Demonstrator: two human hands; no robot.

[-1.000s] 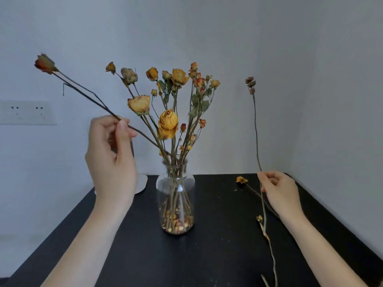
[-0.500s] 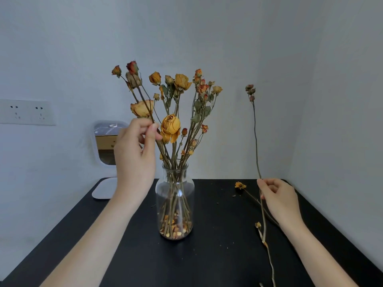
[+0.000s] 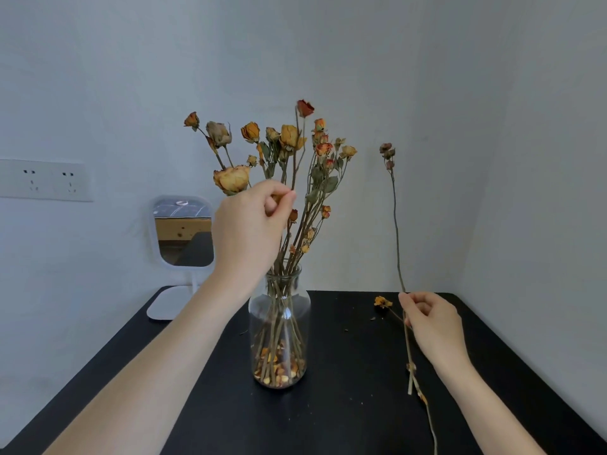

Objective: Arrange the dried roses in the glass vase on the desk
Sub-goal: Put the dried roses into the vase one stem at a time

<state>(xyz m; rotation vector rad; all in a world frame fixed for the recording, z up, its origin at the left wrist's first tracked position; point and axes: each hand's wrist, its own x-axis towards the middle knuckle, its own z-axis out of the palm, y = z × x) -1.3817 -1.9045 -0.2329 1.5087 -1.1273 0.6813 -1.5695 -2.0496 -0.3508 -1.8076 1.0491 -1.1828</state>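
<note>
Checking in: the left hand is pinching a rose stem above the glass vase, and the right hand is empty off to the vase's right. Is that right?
Not quite. The right hand is not empty: it pinches a long dried stem held upright to the right of the glass vase. The left hand does pinch a rose stem above the vase, as the head view shows.

Home room, black desk (image 3: 345, 421), vanity mirror (image 3: 184, 231), wall socket (image 3: 46, 180)

Shine set against dull, dry surfaces.
The vase (image 3: 257, 310) is smooth, glossy glass; the dried roses (image 3: 231, 180) look papery; the desk (image 3: 345, 415) is matt black.
</note>
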